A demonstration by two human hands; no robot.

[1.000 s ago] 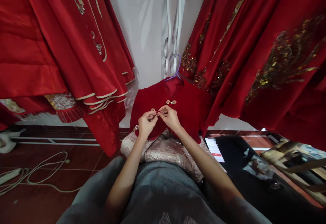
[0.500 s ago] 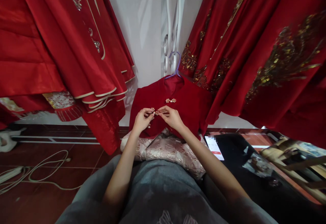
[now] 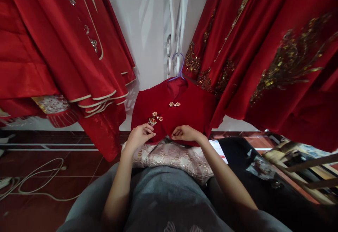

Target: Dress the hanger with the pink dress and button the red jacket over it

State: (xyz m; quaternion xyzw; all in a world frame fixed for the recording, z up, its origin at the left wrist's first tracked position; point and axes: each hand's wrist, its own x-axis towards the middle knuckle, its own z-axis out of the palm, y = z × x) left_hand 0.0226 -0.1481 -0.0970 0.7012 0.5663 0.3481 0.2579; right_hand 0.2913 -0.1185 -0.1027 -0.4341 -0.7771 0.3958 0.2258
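Note:
A short red velvet jacket [image 3: 190, 116] on a purple hanger [image 3: 180, 70] lies in front of me, its lower front parted. Near the neck, a gold and pearl flower clasp [image 3: 174, 104] is fastened across the front. Below it on the left panel sits a second flower clasp [image 3: 157, 117] with a dangling tasselled ornament [image 3: 152, 121]. My left hand [image 3: 139, 137] is closed in a pinch just below that ornament; what lies between the fingertips is hidden. My right hand [image 3: 185, 133] has curled fingers pinched at the lower front edge of the right panel.
Beneath the jacket is a bunched pale pink brocade cloth [image 3: 171, 158] on my lap. Red embroidered garments hang at left [image 3: 66, 49] and right [image 3: 264, 66]. At right are a phone [image 3: 218, 151], a plastic bag [image 3: 261, 168] and a wooden rack [image 3: 298, 168]. A white cable [image 3: 39, 175] trails across the floor.
Both hands have let go of the lower flower clasp and moved down and apart. The clasp and its dangling ornament now show on the left panel, and the jacket front has parted.

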